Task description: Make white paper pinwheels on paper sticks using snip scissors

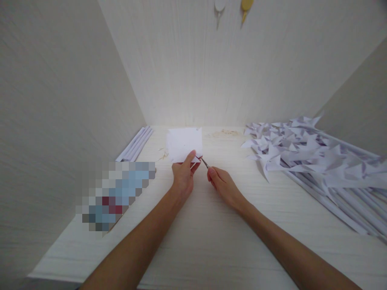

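Observation:
My left hand (183,174) pinches the lower right part of a white paper sheet (184,141), thumb on top and fingers beneath. Small marks or nicks show near the sheet's corners, and its lower right corner stands apart as a flap. Closed around a slim metal tool (205,162) is my right hand (223,183). The tool's narrow tip reaches that corner, close to my left fingertips; its handle is hidden in my palm, so its exact kind is unclear.
At the right lies a big pile of white paper pinwheels (302,149) on rolled paper sticks (341,205). Several paper rolls (135,144) rest by the left wall. A blurred-out blue item (127,193) lies nearer. Tan smears (226,133) mark the tabletop. Two hooks (219,6) hang above.

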`<state>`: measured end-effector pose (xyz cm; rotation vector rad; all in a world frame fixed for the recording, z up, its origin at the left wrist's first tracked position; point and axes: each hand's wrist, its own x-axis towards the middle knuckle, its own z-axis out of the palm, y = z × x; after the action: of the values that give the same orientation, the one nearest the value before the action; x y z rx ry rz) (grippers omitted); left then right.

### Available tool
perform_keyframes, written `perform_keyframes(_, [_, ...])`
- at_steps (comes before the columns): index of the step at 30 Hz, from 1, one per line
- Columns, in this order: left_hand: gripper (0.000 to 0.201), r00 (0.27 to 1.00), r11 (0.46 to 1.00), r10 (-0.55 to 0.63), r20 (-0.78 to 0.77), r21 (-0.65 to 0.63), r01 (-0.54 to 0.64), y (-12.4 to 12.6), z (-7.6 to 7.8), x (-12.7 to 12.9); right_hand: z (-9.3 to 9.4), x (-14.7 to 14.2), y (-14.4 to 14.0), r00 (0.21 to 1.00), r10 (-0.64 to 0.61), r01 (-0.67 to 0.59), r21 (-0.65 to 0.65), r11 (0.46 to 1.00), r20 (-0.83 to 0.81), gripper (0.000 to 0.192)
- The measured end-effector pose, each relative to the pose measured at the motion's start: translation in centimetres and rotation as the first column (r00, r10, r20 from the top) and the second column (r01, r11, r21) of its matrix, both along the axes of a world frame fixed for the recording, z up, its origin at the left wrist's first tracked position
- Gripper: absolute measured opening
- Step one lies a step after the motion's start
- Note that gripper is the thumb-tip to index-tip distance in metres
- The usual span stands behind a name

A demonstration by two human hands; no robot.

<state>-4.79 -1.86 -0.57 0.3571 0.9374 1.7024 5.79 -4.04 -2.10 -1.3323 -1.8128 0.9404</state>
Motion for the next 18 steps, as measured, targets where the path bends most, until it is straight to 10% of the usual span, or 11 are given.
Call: perform_keyframes(18, [0.017, 1.0, 1.0, -0.024, -0.009, -0.012, 0.024, -0.13, -0.03, 0.14, -0.02, -0.2, 0.15, 0.999, -0.042, 0.042, 0.039, 0.998, -0.002, 0.039])
